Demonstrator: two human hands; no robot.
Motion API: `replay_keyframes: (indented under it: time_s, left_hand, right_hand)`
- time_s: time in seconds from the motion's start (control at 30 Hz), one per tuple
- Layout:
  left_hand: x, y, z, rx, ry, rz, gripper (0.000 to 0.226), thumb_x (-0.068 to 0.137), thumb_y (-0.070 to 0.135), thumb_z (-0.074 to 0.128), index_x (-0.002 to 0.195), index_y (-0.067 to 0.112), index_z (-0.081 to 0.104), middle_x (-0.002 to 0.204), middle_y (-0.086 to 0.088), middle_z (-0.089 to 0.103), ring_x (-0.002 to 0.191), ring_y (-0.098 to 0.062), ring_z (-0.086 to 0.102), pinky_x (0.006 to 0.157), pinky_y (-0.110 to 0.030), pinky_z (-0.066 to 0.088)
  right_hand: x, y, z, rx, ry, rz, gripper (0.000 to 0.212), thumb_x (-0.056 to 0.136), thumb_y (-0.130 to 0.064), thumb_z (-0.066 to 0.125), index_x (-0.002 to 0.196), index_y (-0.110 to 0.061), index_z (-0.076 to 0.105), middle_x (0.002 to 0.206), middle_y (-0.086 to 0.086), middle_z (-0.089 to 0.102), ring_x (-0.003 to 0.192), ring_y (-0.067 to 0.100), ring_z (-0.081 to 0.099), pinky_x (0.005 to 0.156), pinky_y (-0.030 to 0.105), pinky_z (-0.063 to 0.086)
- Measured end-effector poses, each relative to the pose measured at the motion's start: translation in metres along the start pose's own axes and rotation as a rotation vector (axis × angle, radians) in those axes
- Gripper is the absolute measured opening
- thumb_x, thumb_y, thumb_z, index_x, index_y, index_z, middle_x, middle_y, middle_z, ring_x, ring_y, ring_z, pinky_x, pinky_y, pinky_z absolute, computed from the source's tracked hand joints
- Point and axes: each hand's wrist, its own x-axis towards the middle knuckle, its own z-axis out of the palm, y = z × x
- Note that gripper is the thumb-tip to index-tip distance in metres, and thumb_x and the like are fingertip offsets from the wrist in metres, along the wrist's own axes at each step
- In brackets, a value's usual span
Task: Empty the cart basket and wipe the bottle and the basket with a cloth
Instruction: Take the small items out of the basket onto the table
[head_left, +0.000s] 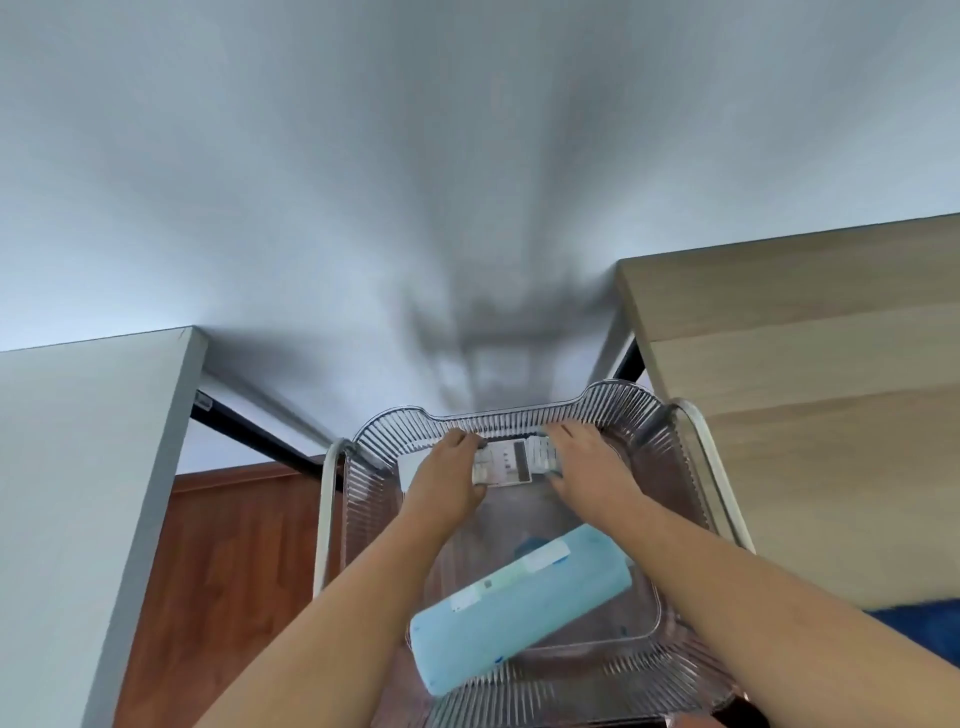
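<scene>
Just below frame centre, the left hand (448, 475) and right hand (589, 462) curl round the ends of a white labelled container (511, 462), probably the bottle, by the far wall of the clear basket (519, 415). An uneven lift could snag the ribbed rim or drop it onto the blue pack (519, 608) at lower centre.

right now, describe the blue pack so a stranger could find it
Between the grey cabinet and the wooden table stands a clear ribbed basket. In its near end lies a long pale blue pack, set diagonally. Unlike the small white box at the far end, it is blue, larger and carries white labels.
</scene>
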Motion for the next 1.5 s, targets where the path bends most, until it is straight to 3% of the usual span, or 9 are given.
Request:
replay_keyframes:
  time_s: [0.37, 0.5, 0.67, 0.97, 1.23, 1.4, 1.5]
  left_hand:
    - [0.030, -0.011, 0.033, -0.025, 0.026, 0.045, 0.053, 0.071, 0.022, 0.074, 0.121, 0.016, 0.058, 0.119, -0.004, 0.060, 0.112, -0.025, 0.053, 0.094, -0.037, 0.042]
    - [0.026, -0.021, 0.033, -0.070, 0.052, -0.004, 0.059, 0.069, 0.027, 0.079, 0.123, 0.013, 0.058, 0.120, -0.006, 0.061, 0.113, -0.025, 0.054, 0.094, -0.035, 0.042]
    - [0.023, -0.031, 0.030, -0.101, 0.095, -0.034, 0.051, 0.069, 0.030, 0.081, 0.114, 0.014, 0.066, 0.113, -0.005, 0.066, 0.109, -0.023, 0.056, 0.090, -0.027, 0.036]
    - [0.030, -0.028, 0.029, -0.154, 0.098, -0.111, 0.054, 0.072, 0.026, 0.080, 0.121, 0.013, 0.062, 0.121, -0.007, 0.064, 0.116, -0.025, 0.053, 0.096, -0.030, 0.036]
    - [0.027, -0.021, 0.024, -0.157, 0.063, -0.150, 0.064, 0.072, 0.026, 0.080, 0.129, 0.015, 0.054, 0.127, -0.009, 0.058, 0.118, -0.027, 0.051, 0.098, -0.036, 0.039]
    - [0.002, -0.015, 0.009, -0.071, 0.066, -0.297, 0.073, 0.071, 0.037, 0.077, 0.135, 0.022, 0.046, 0.133, -0.008, 0.049, 0.122, -0.028, 0.047, 0.098, -0.045, 0.045]
    - [-0.023, -0.005, 0.008, -0.051, 0.017, -0.219, 0.071, 0.072, 0.042, 0.074, 0.135, 0.025, 0.046, 0.136, -0.005, 0.047, 0.123, -0.026, 0.045, 0.099, -0.041, 0.044]
  right_hand:
    - [0.024, 0.012, 0.021, -0.007, 0.015, 0.040, 0.062, 0.083, 0.000, 0.056, 0.139, -0.020, 0.038, 0.143, -0.001, 0.041, 0.132, 0.020, 0.032, 0.106, 0.038, 0.038]
    - [0.014, 0.017, 0.022, -0.051, 0.054, 0.084, 0.063, 0.082, -0.005, 0.058, 0.139, -0.021, 0.036, 0.145, 0.001, 0.035, 0.131, 0.022, 0.031, 0.103, 0.039, 0.040]
    - [0.010, 0.020, 0.020, 0.014, 0.079, 0.102, 0.057, 0.083, -0.010, 0.062, 0.135, -0.020, 0.042, 0.141, 0.002, 0.040, 0.126, 0.022, 0.041, 0.104, 0.039, 0.040]
    - [0.022, 0.012, 0.019, 0.108, 0.082, 0.060, 0.049, 0.084, -0.005, 0.062, 0.129, -0.019, 0.048, 0.137, 0.002, 0.044, 0.123, 0.021, 0.047, 0.101, 0.038, 0.046]
    - [0.022, 0.015, 0.013, 0.150, 0.093, 0.072, 0.051, 0.084, -0.009, 0.066, 0.131, -0.019, 0.049, 0.138, 0.002, 0.045, 0.126, 0.019, 0.045, 0.105, 0.032, 0.038]
    - [0.010, 0.011, -0.010, 0.122, 0.013, 0.070, 0.044, 0.082, -0.005, 0.067, 0.121, -0.021, 0.055, 0.132, 0.001, 0.052, 0.118, 0.020, 0.051, 0.103, 0.033, 0.040]
    - [-0.002, 0.015, -0.029, 0.011, -0.131, 0.059, 0.041, 0.083, 0.004, 0.058, 0.117, -0.019, 0.058, 0.127, 0.005, 0.058, 0.111, 0.023, 0.056, 0.095, 0.033, 0.046]
